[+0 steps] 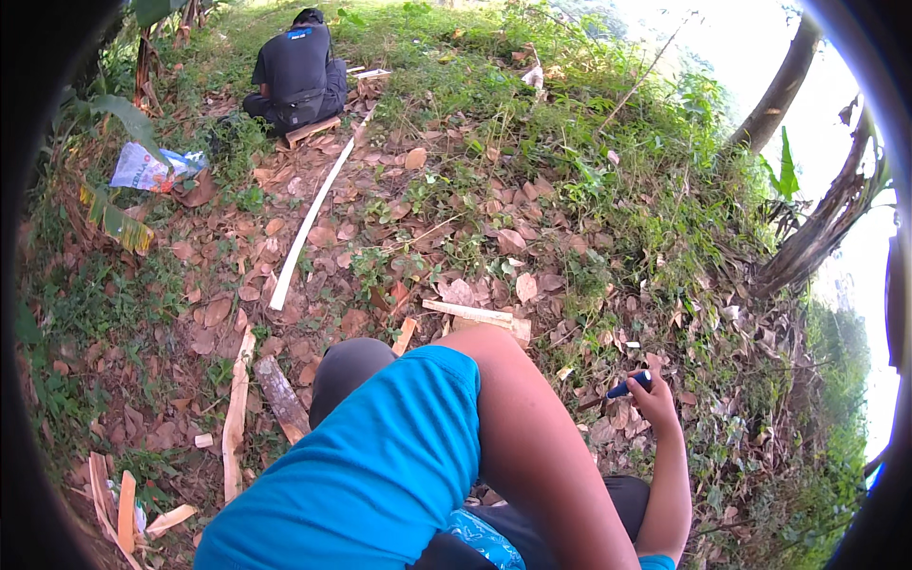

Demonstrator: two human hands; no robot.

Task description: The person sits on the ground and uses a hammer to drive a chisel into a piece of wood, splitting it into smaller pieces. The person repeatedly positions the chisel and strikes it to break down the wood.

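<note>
My right hand, at the right, is closed around the handle of a blue-handled knife with a pale butt end. Its dark blade points left, low over the dry leaves, and is hard to make out against them. My left arm, in a blue sleeve, crosses the lower middle with its elbow bent. The forearm folds back toward the lower edge, and the left hand is out of the picture. Just past the elbow, pale split wood pieces lie on the ground.
A long pale strip runs toward a person in dark clothes seated with their back to me. Left lie a wood strip, a bark-covered piece and offcuts. A white-blue sack sits farther off; leaning trunks stand right.
</note>
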